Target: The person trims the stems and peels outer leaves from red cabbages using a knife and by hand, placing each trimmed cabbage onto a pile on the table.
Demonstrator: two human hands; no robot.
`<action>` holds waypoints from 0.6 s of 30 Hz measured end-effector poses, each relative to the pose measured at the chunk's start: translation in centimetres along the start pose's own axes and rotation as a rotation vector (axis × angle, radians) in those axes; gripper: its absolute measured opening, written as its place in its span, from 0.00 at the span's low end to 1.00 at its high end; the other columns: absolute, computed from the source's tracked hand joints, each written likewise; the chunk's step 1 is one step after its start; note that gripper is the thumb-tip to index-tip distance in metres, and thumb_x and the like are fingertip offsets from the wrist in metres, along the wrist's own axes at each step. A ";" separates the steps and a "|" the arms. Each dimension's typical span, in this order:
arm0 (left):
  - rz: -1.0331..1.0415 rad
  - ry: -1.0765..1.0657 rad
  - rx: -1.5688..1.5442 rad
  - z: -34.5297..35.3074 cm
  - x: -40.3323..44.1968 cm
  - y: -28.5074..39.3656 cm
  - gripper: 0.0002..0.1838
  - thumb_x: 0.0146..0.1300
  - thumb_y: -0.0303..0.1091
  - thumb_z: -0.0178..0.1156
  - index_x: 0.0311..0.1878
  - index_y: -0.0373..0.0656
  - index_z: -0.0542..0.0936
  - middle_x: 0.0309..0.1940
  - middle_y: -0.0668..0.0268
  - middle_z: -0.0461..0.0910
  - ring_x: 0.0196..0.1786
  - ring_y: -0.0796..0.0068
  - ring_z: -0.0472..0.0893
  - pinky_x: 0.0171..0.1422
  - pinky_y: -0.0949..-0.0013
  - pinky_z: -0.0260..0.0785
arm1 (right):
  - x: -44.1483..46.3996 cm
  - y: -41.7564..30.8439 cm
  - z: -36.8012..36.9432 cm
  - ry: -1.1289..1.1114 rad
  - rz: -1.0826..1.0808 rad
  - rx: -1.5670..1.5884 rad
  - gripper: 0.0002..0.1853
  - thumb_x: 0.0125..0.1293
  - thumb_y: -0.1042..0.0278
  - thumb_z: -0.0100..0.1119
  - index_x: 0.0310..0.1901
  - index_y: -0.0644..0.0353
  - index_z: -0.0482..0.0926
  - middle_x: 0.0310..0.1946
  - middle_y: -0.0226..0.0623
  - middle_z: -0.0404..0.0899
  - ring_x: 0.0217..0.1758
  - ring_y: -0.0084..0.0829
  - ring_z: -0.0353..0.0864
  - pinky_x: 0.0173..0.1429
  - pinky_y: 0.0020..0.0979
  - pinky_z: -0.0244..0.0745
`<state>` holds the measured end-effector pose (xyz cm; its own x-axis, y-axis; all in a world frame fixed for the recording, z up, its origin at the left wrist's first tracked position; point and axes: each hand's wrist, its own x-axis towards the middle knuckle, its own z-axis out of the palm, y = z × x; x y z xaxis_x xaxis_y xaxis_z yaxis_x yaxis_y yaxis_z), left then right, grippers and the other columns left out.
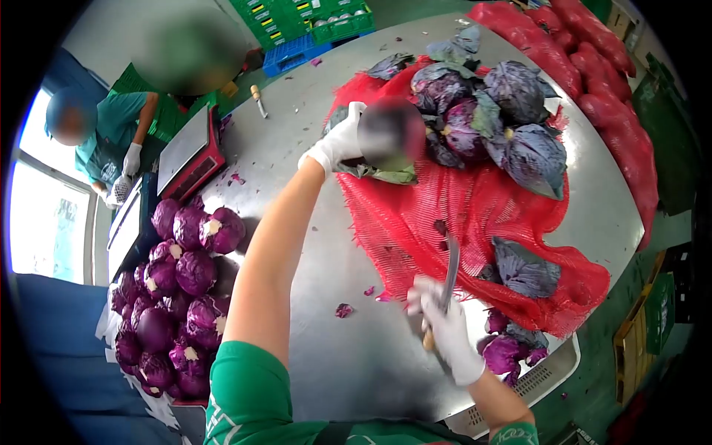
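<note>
Student: What lies nearest, and how is this step best handled?

Tutor: The right hand (449,330) holds a curved knife (453,263) above the steel worktop (319,326); close by, purple leaves (504,354) lie at a perforated white basket (535,380). In my judgement, sound practice is to steady the cabbage before the blade meets it, cut shallowly at the outer leaves, and keep the edge clear of the supporting fingers.

Student: How far open are the hands?

Tutor: The right is closed about the knife's handle, blade pointing away from the body. The left hand (337,144), farther off, is partly open, curved round the left side of what appears to be a red cabbage (386,133), blurred here, over the red mesh sack (415,211). Whether the two touch cannot be told.

Student: And around and beyond?

Tutor: Peeled cabbages (196,272) are piled at left; unpeeled cabbages (538,157) lie on the sack's far part. Farther out are a scale (185,152), a gloved co-worker (107,126) and green crates (274,22).
</note>
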<state>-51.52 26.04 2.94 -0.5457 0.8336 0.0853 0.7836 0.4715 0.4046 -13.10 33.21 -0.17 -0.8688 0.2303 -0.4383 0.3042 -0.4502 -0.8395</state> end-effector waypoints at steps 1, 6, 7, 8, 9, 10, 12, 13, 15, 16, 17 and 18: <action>0.093 0.062 -0.043 0.6 -1.0 0.0 0.30 0.58 0.53 0.68 0.59 0.47 0.76 0.49 0.64 0.81 0.59 0.66 0.74 0.70 0.65 0.58 | 2.2 -1.6 1.1 0.032 -0.047 0.040 0.25 0.73 0.62 0.58 0.67 0.64 0.70 0.46 0.32 0.82 0.39 0.18 0.81 0.33 0.18 0.72; -0.127 0.386 -0.621 3.9 -6.4 1.8 0.41 0.48 0.36 0.77 0.66 0.38 0.69 0.59 0.59 0.76 0.61 0.68 0.75 0.68 0.63 0.66 | 15.9 -6.9 4.4 0.225 -0.424 -0.198 0.38 0.64 0.53 0.69 0.70 0.66 0.67 0.56 0.45 0.77 0.50 0.35 0.82 0.53 0.31 0.77; -0.155 0.485 -0.618 4.0 -7.8 2.9 0.47 0.46 0.36 0.78 0.68 0.38 0.63 0.61 0.57 0.72 0.63 0.67 0.72 0.70 0.62 0.64 | 17.9 -7.6 4.7 0.253 -0.333 -0.299 0.40 0.63 0.50 0.69 0.70 0.67 0.66 0.57 0.48 0.76 0.55 0.38 0.81 0.59 0.33 0.74; -0.179 0.580 -0.621 4.1 -8.8 3.9 0.53 0.44 0.36 0.79 0.71 0.38 0.57 0.63 0.55 0.68 0.66 0.65 0.69 0.72 0.62 0.61 | 19.8 -6.6 4.3 0.283 -0.400 -0.425 0.42 0.62 0.46 0.68 0.70 0.66 0.66 0.59 0.51 0.75 0.59 0.41 0.79 0.62 0.35 0.73; -0.152 0.627 -0.625 5.2 -9.2 3.0 0.59 0.42 0.37 0.80 0.72 0.39 0.49 0.63 0.54 0.63 0.69 0.62 0.64 0.73 0.60 0.58 | 21.8 -5.7 3.8 0.323 -0.466 -0.551 0.45 0.60 0.43 0.68 0.70 0.66 0.66 0.60 0.54 0.74 0.63 0.44 0.77 0.65 0.36 0.71; -0.171 0.688 -0.730 5.5 -9.7 2.9 0.55 0.43 0.37 0.80 0.70 0.41 0.53 0.62 0.55 0.63 0.67 0.62 0.65 0.72 0.59 0.59 | 20.6 -6.1 4.2 0.266 -0.465 -0.554 0.45 0.59 0.41 0.69 0.70 0.63 0.67 0.61 0.55 0.73 0.62 0.45 0.76 0.65 0.38 0.72; -0.308 0.740 -0.707 5.5 -10.9 2.1 0.53 0.46 0.36 0.78 0.70 0.41 0.53 0.62 0.53 0.63 0.67 0.61 0.66 0.70 0.59 0.63 | 15.7 -6.2 4.6 0.315 -0.452 -0.908 0.49 0.55 0.37 0.70 0.71 0.60 0.65 0.63 0.57 0.70 0.64 0.50 0.73 0.65 0.42 0.72; -0.405 0.748 -1.018 3.6 -11.7 4.1 0.51 0.48 0.35 0.76 0.70 0.42 0.53 0.63 0.53 0.62 0.67 0.60 0.66 0.68 0.55 0.65 | 13.3 -5.5 4.2 0.343 -0.509 -1.120 0.51 0.53 0.35 0.71 0.72 0.59 0.64 0.63 0.57 0.69 0.65 0.51 0.71 0.64 0.44 0.73; -0.436 0.830 -1.385 4.1 -12.5 2.1 0.41 0.57 0.37 0.68 0.69 0.51 0.54 0.60 0.54 0.65 0.63 0.58 0.70 0.63 0.50 0.71 | 9.2 -4.2 3.1 0.312 -0.501 -1.439 0.57 0.49 0.33 0.71 0.75 0.57 0.58 0.64 0.54 0.67 0.69 0.55 0.65 0.59 0.51 0.76; -0.451 0.887 -1.564 4.4 -13.0 1.1 0.37 0.62 0.38 0.64 0.69 0.56 0.54 0.59 0.55 0.66 0.62 0.56 0.71 0.60 0.47 0.73 | 8.2 -4.1 2.5 0.226 -0.303 -1.511 0.56 0.51 0.34 0.71 0.75 0.57 0.57 0.63 0.53 0.69 0.68 0.53 0.67 0.56 0.49 0.78; -0.434 0.828 -1.715 5.6 -14.5 -1.7 0.35 0.63 0.41 0.63 0.69 0.54 0.57 0.60 0.56 0.68 0.63 0.56 0.71 0.62 0.46 0.72 | 8.1 -2.3 1.0 0.244 -0.234 -1.568 0.50 0.55 0.40 0.70 0.73 0.57 0.59 0.60 0.52 0.71 0.66 0.50 0.70 0.54 0.47 0.80; -0.413 0.761 -1.860 6.5 -16.0 -3.1 0.34 0.63 0.44 0.61 0.70 0.52 0.59 0.61 0.57 0.70 0.64 0.56 0.71 0.65 0.46 0.70 | 8.5 -0.1 -0.9 0.298 -0.336 -1.588 0.37 0.60 0.50 0.68 0.67 0.57 0.67 0.52 0.50 0.77 0.56 0.47 0.79 0.49 0.45 0.81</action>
<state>-43.30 13.11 -5.55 -0.9473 0.2825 -0.1514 -0.3047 -0.6475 0.6985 -20.14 36.00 -4.06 -0.9303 0.3610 -0.0653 0.3638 0.8850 -0.2905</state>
